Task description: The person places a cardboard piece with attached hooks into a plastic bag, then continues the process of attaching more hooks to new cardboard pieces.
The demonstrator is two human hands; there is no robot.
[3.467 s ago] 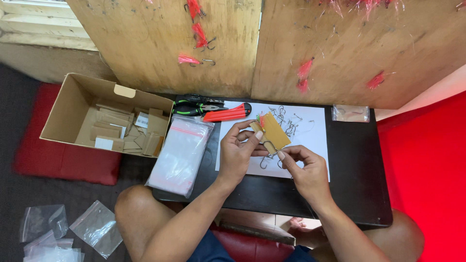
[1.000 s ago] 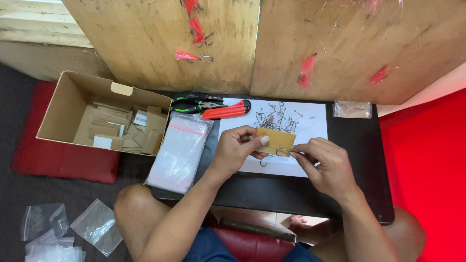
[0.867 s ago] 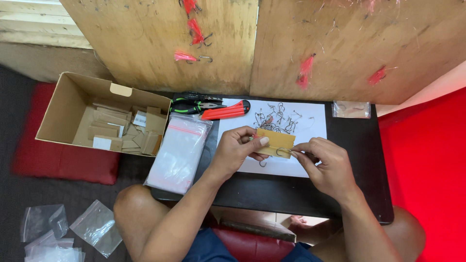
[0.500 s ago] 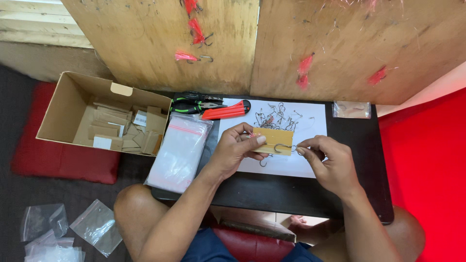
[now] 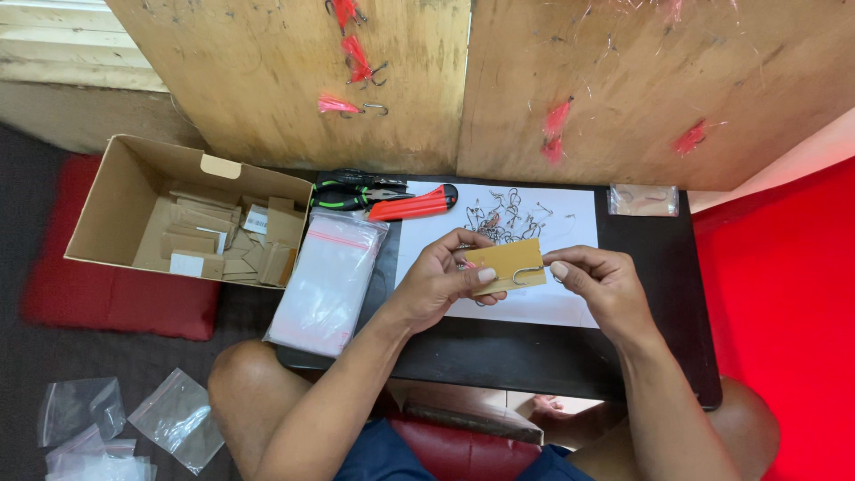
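Near the middle of the frame, the left hand point(image 5: 436, 283) pinches a small tan card point(image 5: 508, 265) by its left end, thumb on the face and fingers behind, holding it above the white sheet point(image 5: 543, 307) on the black table point(image 5: 534, 356). The right hand point(image 5: 598, 287) comes in from the right with its grip closed at the fingertips on a metal hook point(image 5: 527, 277), whose bend lies at the card's lower right edge; whether the point has gone through the card cannot be told. The card looks thin, light and fairly stiff, likely to crease if squeezed, so an edge pinch like the one shown suits it. The hook is small, hard and smooth, apt to slip and sharp at the tip, so it is best held by the shank, away from the point. Just above the hands, a loose pile of hooks point(image 5: 503, 212) lies on the upper part of the white sheet. To the left of the sheet lie a stack of clear zip bags point(image 5: 325, 281), and above them green-handled pliers point(image 5: 352, 191) and a red-handled tool point(image 5: 414, 204). An open cardboard box point(image 5: 116, 191) of tan cards sits at the left, and a small clear bag point(image 5: 643, 200) lies at the table's upper right. More clear bags point(image 5: 116, 423) lie on the floor at lower left. Red feathered hooks point(image 5: 347, 58) hang on the plywood boards point(image 5: 267, 80) across the top.
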